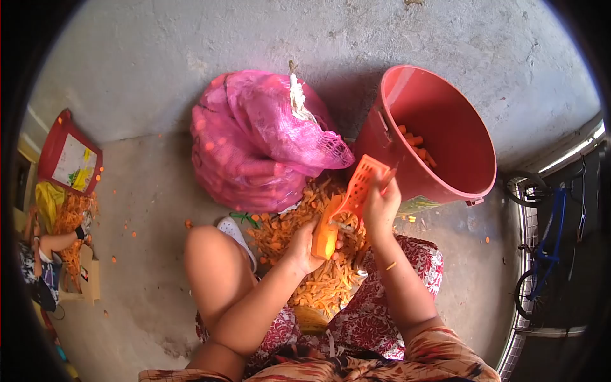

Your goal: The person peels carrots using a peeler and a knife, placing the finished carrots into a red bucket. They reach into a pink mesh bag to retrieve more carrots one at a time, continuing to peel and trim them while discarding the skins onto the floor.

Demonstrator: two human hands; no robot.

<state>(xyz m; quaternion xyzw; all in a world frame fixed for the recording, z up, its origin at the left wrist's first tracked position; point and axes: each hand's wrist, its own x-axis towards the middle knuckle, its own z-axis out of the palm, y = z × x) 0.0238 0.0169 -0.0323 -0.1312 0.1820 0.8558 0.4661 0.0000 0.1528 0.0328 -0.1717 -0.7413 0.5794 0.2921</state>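
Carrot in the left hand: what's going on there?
A person sits with a carrot in the left hand while the right hand holds an orange peeler up against it. Peelings lie heaped between the legs. Beyond the heap, a pink mesh bag bulges with more carrots, and a red bucket has a few orange pieces inside.

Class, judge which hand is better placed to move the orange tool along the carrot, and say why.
Likely the right hand: it grips the perforated orange tool, which reaches the carrot. The left hand holds the carrot.
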